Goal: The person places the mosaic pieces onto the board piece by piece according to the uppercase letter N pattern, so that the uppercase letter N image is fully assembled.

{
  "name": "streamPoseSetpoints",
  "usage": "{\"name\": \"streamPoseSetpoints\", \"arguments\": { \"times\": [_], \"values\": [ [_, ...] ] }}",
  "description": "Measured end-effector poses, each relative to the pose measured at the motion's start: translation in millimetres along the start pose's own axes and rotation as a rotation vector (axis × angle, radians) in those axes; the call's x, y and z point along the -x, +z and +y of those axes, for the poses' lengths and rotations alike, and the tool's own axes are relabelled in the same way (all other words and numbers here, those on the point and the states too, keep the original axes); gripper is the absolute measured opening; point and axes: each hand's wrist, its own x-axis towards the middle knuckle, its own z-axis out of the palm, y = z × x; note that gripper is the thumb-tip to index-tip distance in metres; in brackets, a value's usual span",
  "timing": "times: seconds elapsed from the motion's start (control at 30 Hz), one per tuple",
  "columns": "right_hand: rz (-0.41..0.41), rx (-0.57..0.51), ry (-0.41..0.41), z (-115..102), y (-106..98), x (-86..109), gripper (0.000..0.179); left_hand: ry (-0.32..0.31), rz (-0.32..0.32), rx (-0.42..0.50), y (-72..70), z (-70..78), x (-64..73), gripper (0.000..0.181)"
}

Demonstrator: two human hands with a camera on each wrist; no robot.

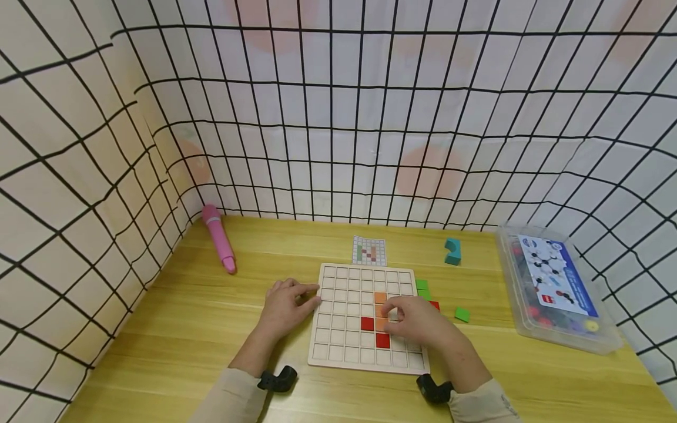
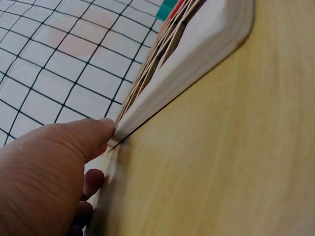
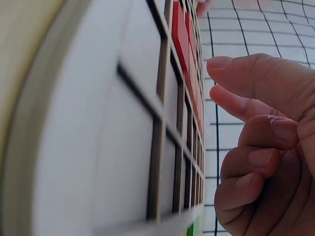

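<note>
A pale wooden grid board (image 1: 338, 338) lies on the table with two red tiles (image 1: 367, 324) and a column of orange tiles (image 1: 380, 298) in its cells. My left hand (image 1: 284, 308) rests at the board's left edge, thumb and fingertips touching the rim; the left wrist view shows the thumb (image 2: 93, 132) against the board's side. Over the orange column is my right hand (image 1: 418, 320), partly covering those tiles. In the right wrist view its thumb and forefinger (image 3: 229, 101) reach forward with nothing between them, while the other fingers curl in.
Green tiles (image 1: 422, 288) and a red tile (image 1: 435, 305) lie by the board's right edge, another green tile (image 1: 462, 315) farther right. Behind sit a pattern card (image 1: 369, 251) and a teal block (image 1: 453, 251). A pink microphone (image 1: 219, 238) lies left, a clear plastic box (image 1: 555, 288) right.
</note>
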Motion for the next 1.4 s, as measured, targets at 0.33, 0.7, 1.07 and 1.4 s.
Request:
{"name": "streamPoseSetpoints", "arguments": {
  "times": [0.33,0.7,1.07,1.4],
  "values": [
    [0.024,-0.061,0.051,26,-17,6.9,0.021,0.003,-0.003,0.006,-1.3,1.5,1.1,0.031],
    [0.071,-0.053,0.106,50,-32,9.4,0.025,0.012,0.011,0.000,-1.0,2.1,1.0,0.031],
    [0.106,-0.053,0.153,73,-45,12.3,0.026,0.006,-0.002,0.003,-2.0,2.4,0.2,0.031],
    [0.124,0.009,0.122,88,-48,11.7,0.026,0.002,-0.009,-0.006,-1.6,1.9,0.0,0.031]
  ]
}}
